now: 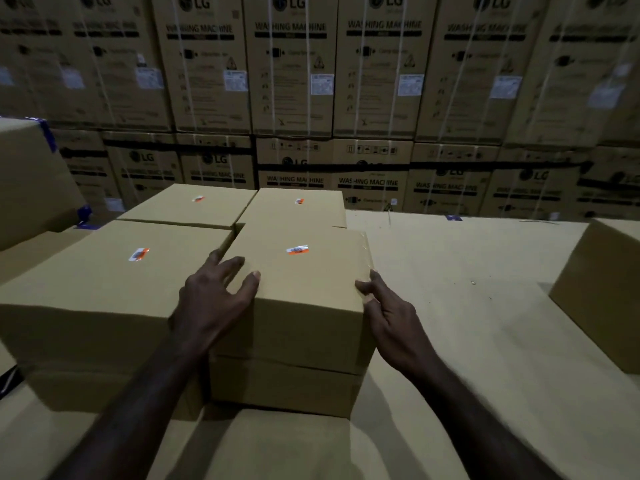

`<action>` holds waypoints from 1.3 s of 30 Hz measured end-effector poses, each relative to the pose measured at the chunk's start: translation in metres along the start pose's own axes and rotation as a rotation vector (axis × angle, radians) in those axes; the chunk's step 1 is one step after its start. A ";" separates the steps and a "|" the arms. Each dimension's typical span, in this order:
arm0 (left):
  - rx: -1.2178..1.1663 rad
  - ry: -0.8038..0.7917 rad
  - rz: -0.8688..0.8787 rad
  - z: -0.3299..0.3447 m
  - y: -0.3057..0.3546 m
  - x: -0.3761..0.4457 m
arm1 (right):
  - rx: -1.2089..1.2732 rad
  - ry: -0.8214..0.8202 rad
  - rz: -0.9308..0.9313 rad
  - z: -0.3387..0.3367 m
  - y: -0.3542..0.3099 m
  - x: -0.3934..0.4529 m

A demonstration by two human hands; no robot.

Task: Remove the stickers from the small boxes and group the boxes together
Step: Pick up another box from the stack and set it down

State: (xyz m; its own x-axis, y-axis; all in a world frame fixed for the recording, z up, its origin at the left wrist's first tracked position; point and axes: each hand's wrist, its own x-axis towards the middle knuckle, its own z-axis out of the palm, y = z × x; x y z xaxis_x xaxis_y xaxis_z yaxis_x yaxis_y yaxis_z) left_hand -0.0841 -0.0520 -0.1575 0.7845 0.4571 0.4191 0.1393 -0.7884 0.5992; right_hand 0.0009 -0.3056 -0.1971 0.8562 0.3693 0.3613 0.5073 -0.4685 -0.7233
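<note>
A small brown box (304, 306) sits stacked on another box (284, 389) in front of me, with an orange and white sticker (297, 250) on its top. My left hand (216, 296) rests on its left top edge with fingers spread. My right hand (388, 313) presses against its right side, thumb at the top corner. To the left stands a second small box (104, 282) with a sticker (138, 253). Behind are two more boxes (187, 204), (298, 209), each with a sticker (198, 198), (299, 201).
The boxes stand on a wide cardboard surface (467, 306). Another brown box (602, 289) is at the right edge, and a large carton (27, 181) rises at the left. A wall of stacked washing machine cartons (346, 81) fills the background.
</note>
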 end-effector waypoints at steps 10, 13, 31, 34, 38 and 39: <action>-0.096 0.128 0.060 0.009 0.046 -0.012 | -0.044 0.364 0.045 -0.013 -0.024 0.002; -0.108 0.169 0.137 0.010 0.074 -0.012 | -0.066 0.404 0.032 -0.042 -0.023 0.002; -0.302 0.147 0.261 0.118 0.278 -0.063 | -0.205 0.507 -0.040 -0.276 0.071 -0.047; -0.319 0.136 0.245 0.146 0.320 -0.087 | -0.229 0.503 -0.041 -0.319 0.100 -0.064; -0.310 0.103 0.201 0.182 0.364 -0.117 | -0.230 0.474 -0.019 -0.363 0.138 -0.085; -0.305 0.089 0.185 0.190 0.373 -0.124 | -0.228 0.463 -0.005 -0.371 0.148 -0.091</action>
State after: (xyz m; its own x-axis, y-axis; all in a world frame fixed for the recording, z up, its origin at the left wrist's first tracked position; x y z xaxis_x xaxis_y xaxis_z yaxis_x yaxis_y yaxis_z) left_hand -0.0145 -0.4815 -0.1157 0.7224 0.3624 0.5890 -0.1974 -0.7083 0.6778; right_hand 0.0344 -0.7066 -0.1185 0.7812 0.0021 0.6243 0.4755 -0.6500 -0.5928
